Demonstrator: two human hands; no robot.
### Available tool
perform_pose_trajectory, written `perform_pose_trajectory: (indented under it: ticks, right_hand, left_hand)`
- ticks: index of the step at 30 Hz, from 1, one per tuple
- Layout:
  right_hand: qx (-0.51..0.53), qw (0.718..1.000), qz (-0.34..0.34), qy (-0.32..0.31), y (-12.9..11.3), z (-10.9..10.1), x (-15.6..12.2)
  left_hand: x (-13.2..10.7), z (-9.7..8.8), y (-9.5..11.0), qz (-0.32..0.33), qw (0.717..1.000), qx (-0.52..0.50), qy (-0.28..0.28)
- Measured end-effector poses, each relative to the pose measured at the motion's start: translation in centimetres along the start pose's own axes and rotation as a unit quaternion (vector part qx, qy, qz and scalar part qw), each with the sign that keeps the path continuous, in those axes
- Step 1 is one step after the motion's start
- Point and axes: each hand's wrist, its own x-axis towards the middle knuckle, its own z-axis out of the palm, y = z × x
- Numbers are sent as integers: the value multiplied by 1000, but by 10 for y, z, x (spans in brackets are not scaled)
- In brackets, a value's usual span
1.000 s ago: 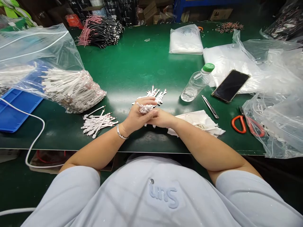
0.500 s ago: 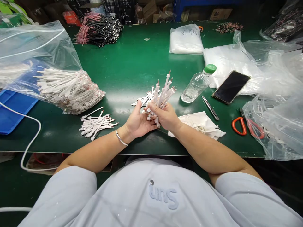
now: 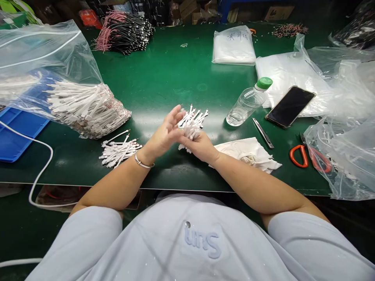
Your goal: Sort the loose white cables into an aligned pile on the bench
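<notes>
My right hand (image 3: pixel 205 148) is closed around a bunch of short white cables (image 3: pixel 191 132), held low over the table. Just left of it my left hand (image 3: pixel 165 134) is raised, fingers spread and a little blurred, with nothing in it. Its thumb is close to the bunch; I cannot tell whether they touch. More white cables (image 3: pixel 199 117) show just beyond the bunch, partly hidden by it. Left of my left wrist lies a loose pile of the same cables (image 3: pixel 118 152), with white connectors on their ends.
Left: a clear bag of white cables (image 3: pixel 84 105) and a blue tray (image 3: pixel 20 136). Right: a bottle (image 3: pixel 246 103), a utility knife (image 3: pixel 263 132), a phone (image 3: pixel 291 106), a white cloth (image 3: pixel 246 152), orange-handled scissors (image 3: pixel 299 156) and plastic bags (image 3: pixel 348 148). Black and pink wires (image 3: pixel 125 33) lie behind.
My left hand has come away from the bunch, moving up and left with its fingers spreading. My right hand has tipped the upright cables down and keeps hold of them.
</notes>
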Motion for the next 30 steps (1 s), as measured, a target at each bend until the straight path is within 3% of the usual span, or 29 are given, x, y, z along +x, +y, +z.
perform_pose_trajectory:
  ticks: [4, 8, 11, 14, 19, 21, 25, 30]
  right_hand:
    - [15, 996, 67, -64, 15, -4, 6]
    - [24, 995, 43, -82, 11, -4, 4]
    - [25, 999, -35, -28, -4, -1, -2]
    - [-21, 994, -105, 22, -10, 0, -3]
    - [-45, 998, -11, -32, 8, 3, 0]
    - [-54, 998, -10, -42, 14, 5, 0]
    - [-82, 994, -75, -16, 16, 6, -2]
    - [-122, 991, -48, -42, 18, 5, 1]
  left_hand:
    - [0, -1, 3, -13, 983, 126, -136]
    - [-4, 7, 6, 8, 982, 129, -140]
    - [-4, 6, 7, 14, 984, 105, -142]
    - [-1, -1, 5, 1, 972, 135, -193]
    - [5, -14, 6, -49, 938, 222, -260]
    - [5, -15, 8, -48, 933, 232, -270]
    - [5, -14, 4, -23, 934, 243, -261]
    - [7, -16, -2, -18, 909, 361, -207]
